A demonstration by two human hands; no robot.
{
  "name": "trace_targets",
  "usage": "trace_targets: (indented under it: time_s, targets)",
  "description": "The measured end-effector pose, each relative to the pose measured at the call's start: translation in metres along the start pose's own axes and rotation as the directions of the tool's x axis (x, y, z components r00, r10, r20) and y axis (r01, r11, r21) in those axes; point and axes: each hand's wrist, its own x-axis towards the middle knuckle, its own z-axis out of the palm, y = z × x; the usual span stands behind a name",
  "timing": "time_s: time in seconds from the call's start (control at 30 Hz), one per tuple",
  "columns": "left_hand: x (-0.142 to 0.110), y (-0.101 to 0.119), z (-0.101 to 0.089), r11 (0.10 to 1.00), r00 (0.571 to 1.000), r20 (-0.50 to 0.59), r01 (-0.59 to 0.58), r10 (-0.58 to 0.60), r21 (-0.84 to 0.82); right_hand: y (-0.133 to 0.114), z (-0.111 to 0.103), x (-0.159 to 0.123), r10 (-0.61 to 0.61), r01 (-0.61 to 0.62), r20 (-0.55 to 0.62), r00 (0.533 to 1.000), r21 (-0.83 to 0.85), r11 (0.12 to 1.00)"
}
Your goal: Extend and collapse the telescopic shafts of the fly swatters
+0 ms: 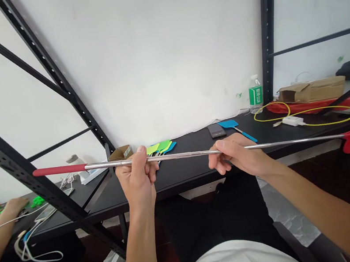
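An extended telescopic fly swatter (pixel 179 155) stretches level across the view, above the desk's front edge. Its red grip points left and its red paddle is at the far right. My left hand (pixel 137 175) is closed around the metal rod just right of the grip, thumb on top. Farther along the rod, my right hand (pixel 234 154) pinches it between thumb and fingers. Behind my left hand lie several green and blue fly swatters (pixel 164 146), partly hidden by it. A blue fly swatter (pixel 229 124) rests on the desk behind my right hand.
On the black desk (pixel 183 179) are a phone (pixel 217 130), a water bottle (pixel 255 95), a small cardboard box (pixel 121 152) and a yellow cable (pixel 326 109). A brown package (pixel 314 90) sits at right. Black shelf posts (pixel 47 72) stand left; another person's hands (pixel 16 206) are beyond them.
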Motion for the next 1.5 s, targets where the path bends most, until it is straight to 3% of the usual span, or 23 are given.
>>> trace_targets:
  time_s: [0.2, 0.33, 0.43, 0.63, 0.87, 0.97, 1.17, 1.3, 1.5]
  targets:
    - [-0.004, 0.001, 0.000, 0.998, 0.972, 0.232, -0.043, 0.031, 0.048, 0.003, 0.003, 0.003, 0.052, -0.027, -0.125, 0.991, 0.194, 0.981]
    - [-0.007, 0.002, -0.002, 0.996, 0.922, 0.384, -0.079, 0.059, 0.037, 0.008, 0.006, 0.004, 0.101, -0.088, -0.047, 0.994, 0.215, 0.973]
    - [-0.007, 0.002, -0.004, 0.996, 0.898, 0.436, -0.077, 0.055, 0.033, 0.008, 0.007, 0.004, 0.085, -0.088, 0.025, 0.996, 0.194, 0.977]
    - [-0.005, -0.001, -0.007, 0.992, 0.884, 0.456, -0.125, 0.100, 0.025, 0.007, 0.008, 0.003, 0.086, -0.097, 0.071, 0.994, 0.167, 0.981]
    - [-0.004, -0.003, -0.001, 0.998, 0.973, 0.226, -0.059, 0.052, 0.023, 0.008, 0.005, -0.001, 0.010, -0.012, 0.087, 0.996, 0.025, 1.000]
    - [-0.003, -0.004, -0.001, 0.999, 0.987, 0.152, -0.052, 0.054, -0.016, 0.007, 0.005, -0.001, 0.009, -0.009, 0.087, 0.996, -0.006, 1.000]
    - [-0.003, -0.001, -0.004, 0.995, 0.940, 0.327, -0.099, 0.101, -0.022, 0.009, 0.007, 0.003, -0.039, 0.036, 0.013, 0.999, 0.169, 0.985]
    - [-0.004, 0.002, -0.004, 0.993, 0.904, 0.412, -0.116, 0.118, -0.030, 0.010, 0.012, 0.005, 0.032, -0.035, 0.017, 0.999, 0.264, 0.964]
    - [-0.003, -0.001, -0.008, 0.997, 0.858, 0.506, -0.077, 0.082, -0.031, 0.010, 0.017, 0.006, 0.085, -0.088, 0.023, 0.996, 0.279, 0.956]
